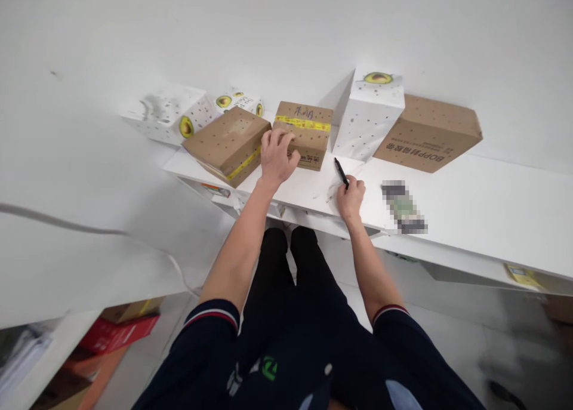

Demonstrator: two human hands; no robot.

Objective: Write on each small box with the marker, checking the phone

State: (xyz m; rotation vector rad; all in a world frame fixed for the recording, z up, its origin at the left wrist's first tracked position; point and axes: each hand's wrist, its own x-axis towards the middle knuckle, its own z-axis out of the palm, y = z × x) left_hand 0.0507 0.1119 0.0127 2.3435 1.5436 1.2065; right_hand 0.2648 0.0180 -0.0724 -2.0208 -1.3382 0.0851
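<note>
My left hand point(277, 153) rests with curled fingers on the near top edge of a small brown cardboard box point(308, 132) sealed with yellow tape and marked with handwriting. My right hand point(351, 196) is closed around a black marker pen point(341, 172), its tip pointing away over the white tabletop point(470, 189). A second brown box point(226, 144) with yellow tape lies tilted just left of my left hand.
White avocado-print boxes point(172, 114) stand at the back left, and a taller one point(371, 114) at the back right, next to a large brown carton point(430, 135). A blurred small object point(404, 208) lies right of my right hand. Red boxes point(116, 332) sit on the floor lower left.
</note>
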